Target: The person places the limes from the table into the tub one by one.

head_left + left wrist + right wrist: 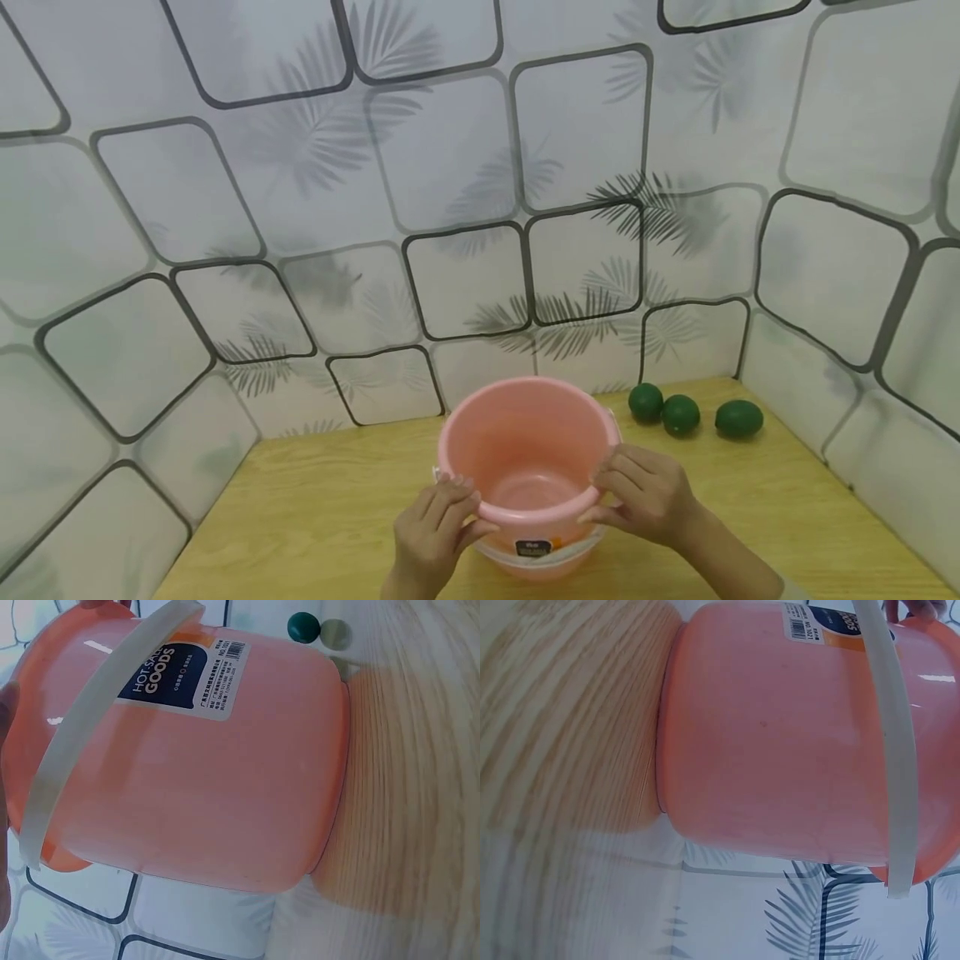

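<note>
A pink plastic bucket [532, 500] stands upright on the wooden table, its inside bare in the head view. On the near left of its rim, my left hand [435, 525] pinches the edge, fingers over the top and thumb below. My right hand [647, 493] grips the near right of the rim in the same way. The white handle [94, 720] hangs down across the bucket's near side. Above it in the left wrist view is a dark label [176, 673] reading "GOODS". The right wrist view shows the bucket's side wall [772, 742] and its base on the tabletop.
Three dark green, lime-shaped fruits lie at the back right: two close together, one round fruit [646, 403] beside another [681, 415], and an oval one [738, 418] further right. Patterned wall covering [480, 283] encloses the wooden table [322, 508] at the back and sides.
</note>
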Motion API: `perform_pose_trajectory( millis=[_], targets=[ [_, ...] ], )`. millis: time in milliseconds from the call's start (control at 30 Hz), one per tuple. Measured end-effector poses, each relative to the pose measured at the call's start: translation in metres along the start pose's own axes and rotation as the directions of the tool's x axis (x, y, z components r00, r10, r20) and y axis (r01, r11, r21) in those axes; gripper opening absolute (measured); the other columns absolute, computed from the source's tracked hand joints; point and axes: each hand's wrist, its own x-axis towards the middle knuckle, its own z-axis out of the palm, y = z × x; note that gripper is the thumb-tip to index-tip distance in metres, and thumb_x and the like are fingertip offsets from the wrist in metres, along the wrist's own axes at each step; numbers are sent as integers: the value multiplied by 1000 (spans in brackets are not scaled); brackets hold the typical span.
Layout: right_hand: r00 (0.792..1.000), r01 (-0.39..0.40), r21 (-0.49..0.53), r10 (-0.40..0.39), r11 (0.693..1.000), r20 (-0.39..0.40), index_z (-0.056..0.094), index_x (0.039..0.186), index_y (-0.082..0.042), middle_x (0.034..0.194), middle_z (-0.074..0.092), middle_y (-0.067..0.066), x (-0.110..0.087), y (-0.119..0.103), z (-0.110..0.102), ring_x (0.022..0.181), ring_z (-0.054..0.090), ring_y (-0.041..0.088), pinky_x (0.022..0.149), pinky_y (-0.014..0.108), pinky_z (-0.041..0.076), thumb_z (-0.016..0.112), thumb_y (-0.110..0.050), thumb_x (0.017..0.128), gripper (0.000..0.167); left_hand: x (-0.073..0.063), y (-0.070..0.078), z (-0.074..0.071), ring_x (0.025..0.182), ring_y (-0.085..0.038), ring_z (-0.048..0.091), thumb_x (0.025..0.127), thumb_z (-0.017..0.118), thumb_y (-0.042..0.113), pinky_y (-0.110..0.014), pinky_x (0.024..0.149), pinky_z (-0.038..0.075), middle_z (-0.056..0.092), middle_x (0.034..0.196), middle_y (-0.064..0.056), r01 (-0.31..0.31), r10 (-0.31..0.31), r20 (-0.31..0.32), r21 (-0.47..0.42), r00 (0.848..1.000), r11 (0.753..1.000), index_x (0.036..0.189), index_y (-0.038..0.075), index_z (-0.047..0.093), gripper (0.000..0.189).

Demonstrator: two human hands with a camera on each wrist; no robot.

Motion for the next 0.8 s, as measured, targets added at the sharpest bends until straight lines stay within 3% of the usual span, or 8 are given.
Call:
perform_pose_trajectory(
  millis=[433,800],
  targets=[
    [999,20,6,-19,1000,-38,59,60,-6,60,61,4,-5,4,-13,54,59,18,41,26,51,61,-47,88,50,9,2,4,62,-16,66,89,63,34,-25,57,58,68,69,-7,-119,119,12,-17,993,993,65,4,63,38],
    [998,1,40,1,999,-64,60,60,-6,59,61,4,-6,3,-14,53,59,18,40,28,51,64,-48,86,49,13,3,2,61,-15,66,90,63,34,-23,55,58,67,68,-7,-100,101,43,-30,994,995,65,4,63,39]
  ],
)
